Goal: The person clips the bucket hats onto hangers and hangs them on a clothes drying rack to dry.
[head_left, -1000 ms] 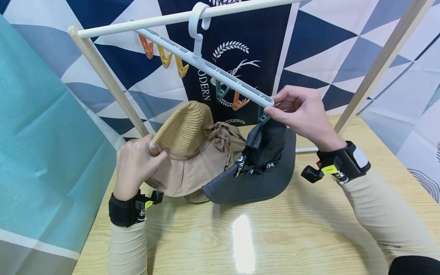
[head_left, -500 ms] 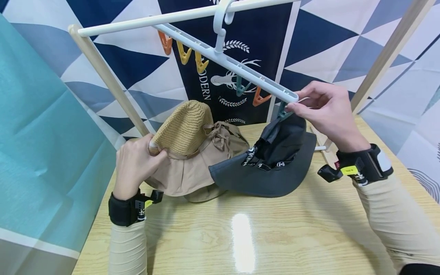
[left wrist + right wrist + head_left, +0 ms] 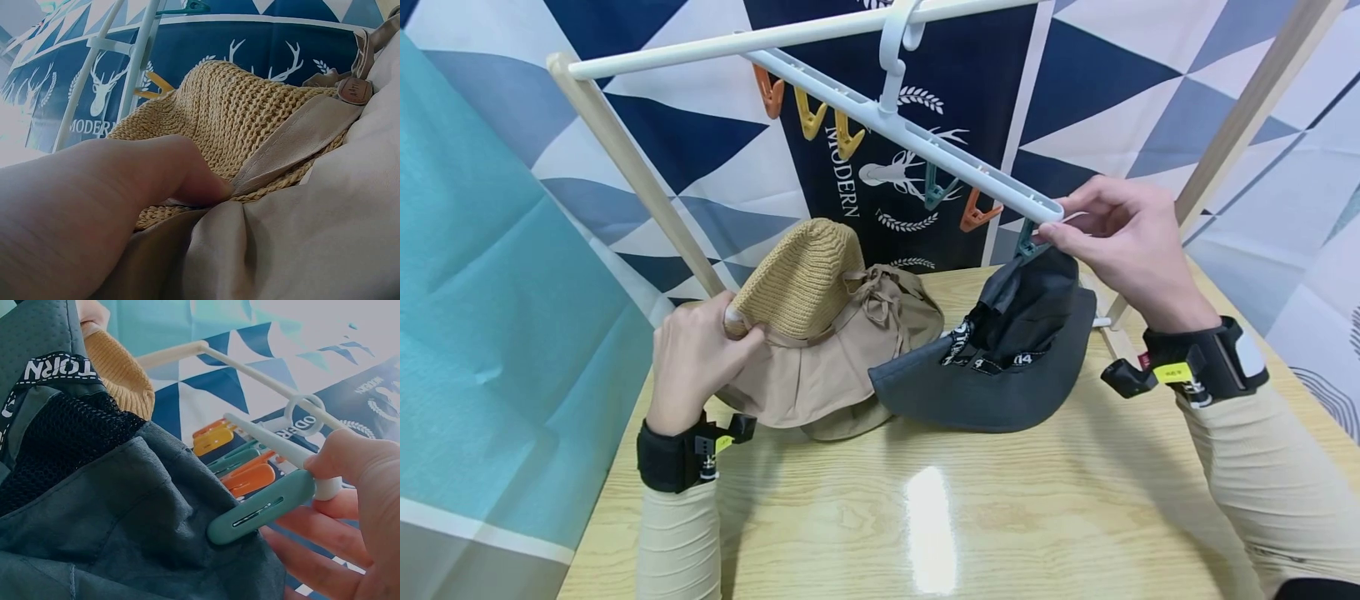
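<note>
My left hand (image 3: 703,354) pinches a straw sun hat (image 3: 801,283) with a wide beige cloth brim and a tied bow, close above the table. In the left wrist view the thumb (image 3: 187,178) presses where the woven crown meets the cloth band. With thumb and fingers, my right hand (image 3: 1123,246) holds the near end of a pale blue clip hanger (image 3: 925,142), whose hook sits over a white rail. From its end clip, a teal clothespin (image 3: 262,509), hangs a dark grey cap (image 3: 1000,350), mesh lining and lettered band showing.
Orange (image 3: 769,92), yellow (image 3: 810,112) and teal (image 3: 936,187) clips hang along the hanger. The white rail (image 3: 700,52) spans wooden posts (image 3: 632,175) on both sides. A patterned cloth (image 3: 1090,75) covers the back; a wooden table (image 3: 820,517) lies below.
My right hand has drawn the hanger rightward along the rail, and the cap has swung right with it, uncovering more of the straw hat. The left hand has stayed put.
</note>
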Motion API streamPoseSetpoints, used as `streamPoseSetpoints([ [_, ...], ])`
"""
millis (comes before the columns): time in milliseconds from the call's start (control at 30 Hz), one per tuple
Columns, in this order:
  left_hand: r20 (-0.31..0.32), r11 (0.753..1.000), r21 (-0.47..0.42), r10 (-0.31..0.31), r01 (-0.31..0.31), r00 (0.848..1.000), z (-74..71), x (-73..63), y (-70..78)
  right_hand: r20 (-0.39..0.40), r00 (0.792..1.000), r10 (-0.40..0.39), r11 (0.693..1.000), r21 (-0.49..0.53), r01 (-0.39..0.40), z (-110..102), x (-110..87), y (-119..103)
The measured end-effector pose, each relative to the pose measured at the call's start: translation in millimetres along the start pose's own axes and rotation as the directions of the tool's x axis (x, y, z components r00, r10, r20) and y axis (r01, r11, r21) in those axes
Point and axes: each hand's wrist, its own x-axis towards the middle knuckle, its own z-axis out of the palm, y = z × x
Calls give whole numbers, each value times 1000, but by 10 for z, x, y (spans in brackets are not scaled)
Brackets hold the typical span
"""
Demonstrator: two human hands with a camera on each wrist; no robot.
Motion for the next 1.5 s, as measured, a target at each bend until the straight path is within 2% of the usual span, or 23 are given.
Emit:
streamPoseSetpoints([
  [433,7,1000,2,-13,13,1000,13,-6,-55,-50,999,-8,994,-109,2,198,-54,-30],
  [733,-1,1000,-4,-4,4,1000,28,0,-90,-52,999,3,997,-71,-7,286,-62,-13],
  [967,13,999,-9,39,-38,999,52,37,-120,-44,999,8,995,-102,-13,282,-98,53],
  [1300,23,999,-17,34,-33,999,86,73,-156,11,999,-40,998,49,40,232,-258,123],
  [1500,24,999,-10,33,-32,999,93,78,-179,-26,999,-36,999,31,37,205,-329,118],
])
